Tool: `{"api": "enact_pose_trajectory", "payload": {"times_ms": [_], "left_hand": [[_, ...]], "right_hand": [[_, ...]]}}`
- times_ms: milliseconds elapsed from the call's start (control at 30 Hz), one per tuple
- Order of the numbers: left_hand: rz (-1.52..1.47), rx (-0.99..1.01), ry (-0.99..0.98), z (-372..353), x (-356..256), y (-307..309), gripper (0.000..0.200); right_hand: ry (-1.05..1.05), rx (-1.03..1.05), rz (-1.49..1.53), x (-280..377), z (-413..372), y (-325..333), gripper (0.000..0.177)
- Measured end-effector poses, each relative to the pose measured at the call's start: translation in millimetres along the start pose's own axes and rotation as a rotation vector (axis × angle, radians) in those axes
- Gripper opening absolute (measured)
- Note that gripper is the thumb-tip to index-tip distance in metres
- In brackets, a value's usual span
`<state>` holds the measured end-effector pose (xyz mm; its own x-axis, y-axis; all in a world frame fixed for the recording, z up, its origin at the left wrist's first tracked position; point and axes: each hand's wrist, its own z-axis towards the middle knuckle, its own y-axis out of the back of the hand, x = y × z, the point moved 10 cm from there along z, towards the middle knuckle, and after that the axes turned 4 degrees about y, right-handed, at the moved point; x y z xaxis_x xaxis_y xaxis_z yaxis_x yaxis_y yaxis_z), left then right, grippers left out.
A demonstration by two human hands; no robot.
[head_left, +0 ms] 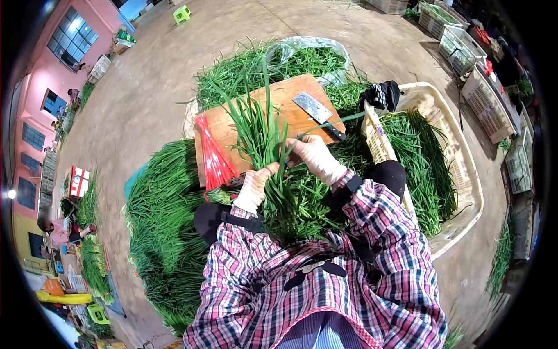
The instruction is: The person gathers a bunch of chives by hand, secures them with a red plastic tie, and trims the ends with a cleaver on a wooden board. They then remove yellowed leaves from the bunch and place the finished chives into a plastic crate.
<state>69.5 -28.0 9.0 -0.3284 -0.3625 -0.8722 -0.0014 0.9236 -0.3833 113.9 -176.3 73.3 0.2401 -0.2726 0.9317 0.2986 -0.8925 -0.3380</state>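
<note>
My left hand [254, 188] is closed around a bunch of green garlic chives [260, 136], held upright over the near edge of a wooden cutting board [296, 96]. My right hand [314, 156], wrapped in pale covering like the left, is beside the bunch. Its thumb and fingers pinch a long chive blade [334, 121] that sticks out to the right. A cleaver [314, 109] with a black handle lies on the board's right side. Red plastic ties [214, 154] lie fanned on the left side. Loose chives [302, 206] fill the space below my hands.
A large pile of chives [165, 215] lies on the left. To the right stands a cream plastic crate [465, 221] with chives, a black bag [381, 95] on its corner. Behind the board are more chives and a clear plastic bag [334, 49]. Another person [61, 230] sits far left.
</note>
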Motion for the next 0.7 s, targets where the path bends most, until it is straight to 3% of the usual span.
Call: {"api": "enact_pose_trajectory", "payload": {"times_ms": [33,100,133,167,233,333,367,400,467,533,567,600,633,667,700], "left_hand": [[-0.037,0.028,0.036,16,29,28,0.029],[0.129,0.023,-0.121,11,14,30,0.022],[-0.07,0.084,-0.035,9,13,21,0.021],[-0.268,0.128,0.058,5,13,12,0.02],[0.156,-0.031,-0.096,4,3,21,0.021],[0.287,-0.028,-0.164,-8,-26,2,0.023],[-0.222,-0.149,0.209,-3,8,22,0.026],[-0.253,-0.214,0.265,-15,-7,14,0.026],[-0.407,0.047,0.012,1,-24,21,0.027],[-0.43,-0.034,0.001,-9,-39,30,0.026],[-0.48,-0.071,0.033,-10,-39,40,0.026],[-0.53,-0.11,0.068,-8,-35,47,0.026],[-0.562,-0.063,0.069,4,-27,65,0.026],[-0.58,-0.01,0.034,5,-33,65,0.025],[-0.596,0.046,0.001,5,-41,60,0.024]], "right_hand": [[0.039,0.02,-0.15,8,-4,-7,0.029],[0.217,0.106,-0.277,24,-24,-28,0.025],[0.314,0.13,-0.488,30,-29,-38,0.019],[0.295,0.155,-0.461,29,-35,-41,0.019],[0.299,0.178,-0.488,51,-49,-51,0.019],[0.231,0.092,-0.349,75,-68,-38,0.019],[0.203,0.056,-0.304,91,-81,-29,0.018],[0.242,-0.005,-0.392,109,-95,-14,0.017],[0.301,-0.245,-0.431,137,-129,32,0.019],[0.358,-0.467,-0.553,157,-176,94,0.026],[0.444,-0.5,-0.434,156,-204,134,0.029],[0.441,-0.705,-0.48,158,-242,173,0.031],[0.309,-0.902,-0.664,156,-290,206,0.03],[0.395,-0.963,-0.655,144,-337,241,0.028],[0.338,-1.153,-0.613,113,-399,283,0.027]]}}
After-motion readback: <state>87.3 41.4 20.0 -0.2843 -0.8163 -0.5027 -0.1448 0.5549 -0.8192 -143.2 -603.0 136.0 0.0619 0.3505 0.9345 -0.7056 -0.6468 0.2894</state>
